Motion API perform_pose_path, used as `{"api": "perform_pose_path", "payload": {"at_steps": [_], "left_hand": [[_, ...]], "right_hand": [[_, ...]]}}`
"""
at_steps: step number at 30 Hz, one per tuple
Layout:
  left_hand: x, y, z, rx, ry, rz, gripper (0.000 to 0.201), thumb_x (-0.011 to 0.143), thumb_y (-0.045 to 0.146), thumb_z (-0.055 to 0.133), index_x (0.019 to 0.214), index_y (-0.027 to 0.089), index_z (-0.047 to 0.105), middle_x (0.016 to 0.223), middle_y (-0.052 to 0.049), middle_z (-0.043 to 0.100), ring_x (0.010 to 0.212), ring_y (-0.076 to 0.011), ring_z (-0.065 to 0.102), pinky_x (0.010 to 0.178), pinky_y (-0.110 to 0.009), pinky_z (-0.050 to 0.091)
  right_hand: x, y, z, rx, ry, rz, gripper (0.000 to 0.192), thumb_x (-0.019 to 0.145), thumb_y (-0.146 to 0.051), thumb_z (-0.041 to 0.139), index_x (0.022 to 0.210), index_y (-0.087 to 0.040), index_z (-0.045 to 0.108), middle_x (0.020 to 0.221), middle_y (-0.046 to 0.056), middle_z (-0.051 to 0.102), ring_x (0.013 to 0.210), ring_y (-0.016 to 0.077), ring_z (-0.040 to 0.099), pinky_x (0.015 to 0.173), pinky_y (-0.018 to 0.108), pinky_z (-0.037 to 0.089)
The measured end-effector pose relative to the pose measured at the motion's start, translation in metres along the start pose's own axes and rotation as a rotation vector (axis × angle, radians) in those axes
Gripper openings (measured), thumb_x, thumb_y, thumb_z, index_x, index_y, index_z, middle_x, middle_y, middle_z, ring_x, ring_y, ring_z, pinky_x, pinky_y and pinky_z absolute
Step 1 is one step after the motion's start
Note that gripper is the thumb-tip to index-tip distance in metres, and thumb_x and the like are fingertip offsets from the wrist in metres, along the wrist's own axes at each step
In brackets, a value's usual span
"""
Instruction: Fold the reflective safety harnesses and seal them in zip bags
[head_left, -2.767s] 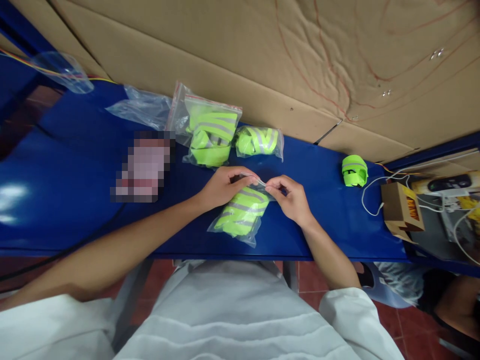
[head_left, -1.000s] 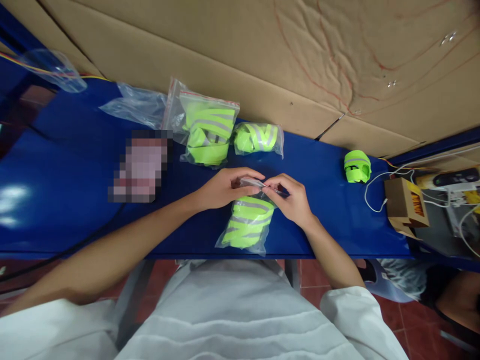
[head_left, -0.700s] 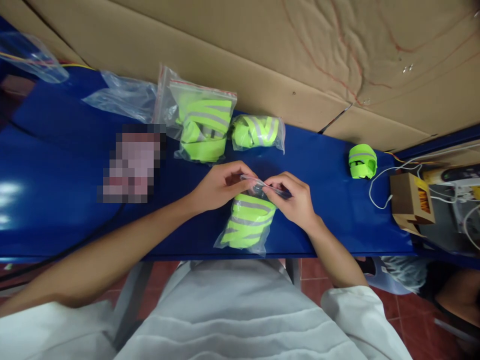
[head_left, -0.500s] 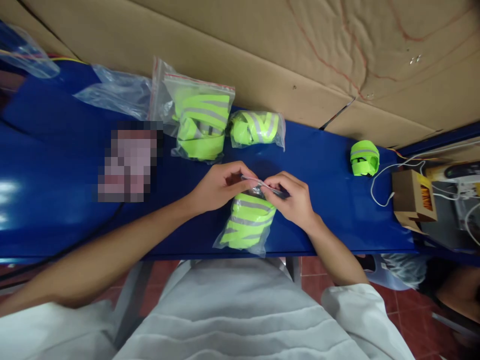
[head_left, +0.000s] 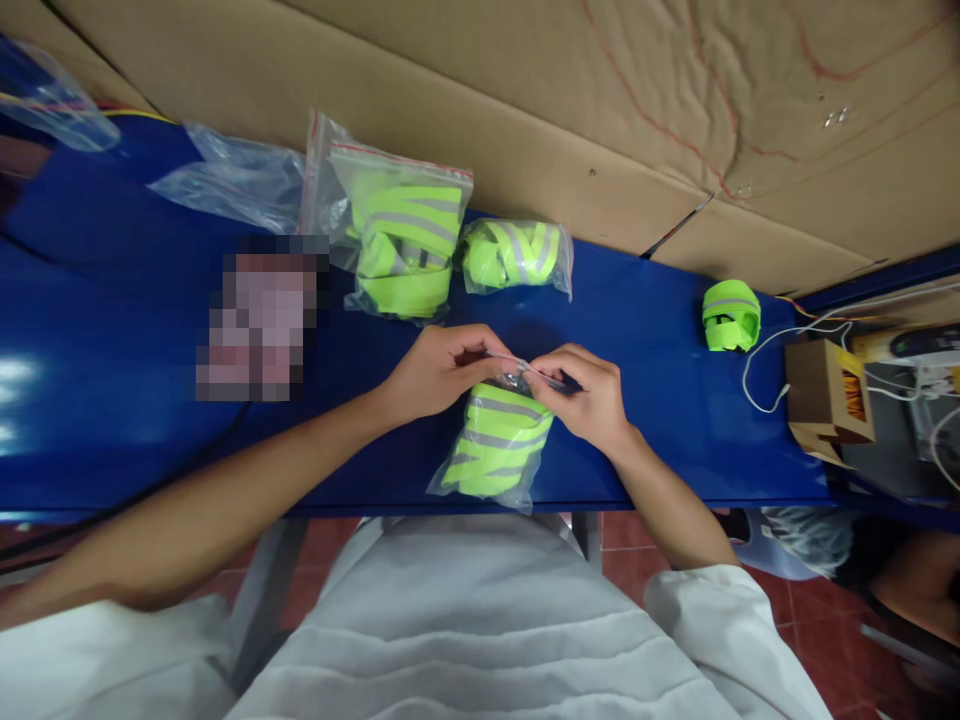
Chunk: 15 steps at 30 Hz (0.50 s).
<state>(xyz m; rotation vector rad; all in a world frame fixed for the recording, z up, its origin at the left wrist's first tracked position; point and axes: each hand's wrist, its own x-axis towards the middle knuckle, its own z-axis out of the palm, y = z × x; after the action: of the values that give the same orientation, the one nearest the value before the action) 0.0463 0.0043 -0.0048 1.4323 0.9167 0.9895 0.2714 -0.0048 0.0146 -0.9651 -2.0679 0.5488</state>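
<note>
Both hands pinch the top edge of a clear zip bag (head_left: 491, 450) holding a folded neon-yellow reflective band. My left hand (head_left: 439, 370) grips the bag's mouth from the left, and my right hand (head_left: 589, 400) grips it from the right, fingertips almost touching. The bag lies on the blue table (head_left: 660, 420) near its front edge. Behind my hands lie two more bagged bands, a larger bag (head_left: 401, 245) and a smaller bag (head_left: 517, 255). A loose rolled band (head_left: 731, 315) sits alone to the right.
Empty clear bags (head_left: 232, 180) lie at the back left, beside a blurred patch. Brown cardboard (head_left: 525, 100) stands along the table's far side. At the right are a small cardboard box (head_left: 825, 395), white cables and another person's arm (head_left: 911, 585) below the table edge.
The bag has swung from slanting to hanging more straight toward me. My hands have stayed pinched on its top edge, and my view shifted slightly leftward.
</note>
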Motion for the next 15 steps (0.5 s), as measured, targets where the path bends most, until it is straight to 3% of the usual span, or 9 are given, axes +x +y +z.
{"api": "perform_pose_path", "payload": {"at_steps": [10, 15], "left_hand": [[0.0006, -0.0069, 0.0047, 0.032, -0.004, -0.012, 0.033, 0.092, 0.049, 0.077, 0.092, 0.015, 0.077, 0.085, -0.005, 0.080, 0.076, -0.0151, 0.074, 0.069, -0.022, 0.056], [-0.0013, -0.0074, 0.0096, 0.024, -0.010, -0.028, 0.033, 0.092, 0.048, 0.077, 0.094, 0.015, 0.077, 0.085, -0.005, 0.080, 0.075, -0.0148, 0.073, 0.069, -0.022, 0.054]], "right_hand": [[0.0006, 0.0065, 0.0003, 0.009, -0.097, 0.129, 0.012, 0.097, -0.029, 0.068, 0.088, -0.021, 0.071, 0.078, 0.001, 0.070, 0.071, 0.0131, 0.063, 0.066, 0.027, 0.049], [-0.0018, 0.0018, -0.0038, -0.090, -0.120, 0.085, 0.006, 0.096, -0.025, 0.068, 0.091, -0.021, 0.070, 0.078, 0.000, 0.067, 0.073, 0.0135, 0.062, 0.072, 0.029, 0.048]]}}
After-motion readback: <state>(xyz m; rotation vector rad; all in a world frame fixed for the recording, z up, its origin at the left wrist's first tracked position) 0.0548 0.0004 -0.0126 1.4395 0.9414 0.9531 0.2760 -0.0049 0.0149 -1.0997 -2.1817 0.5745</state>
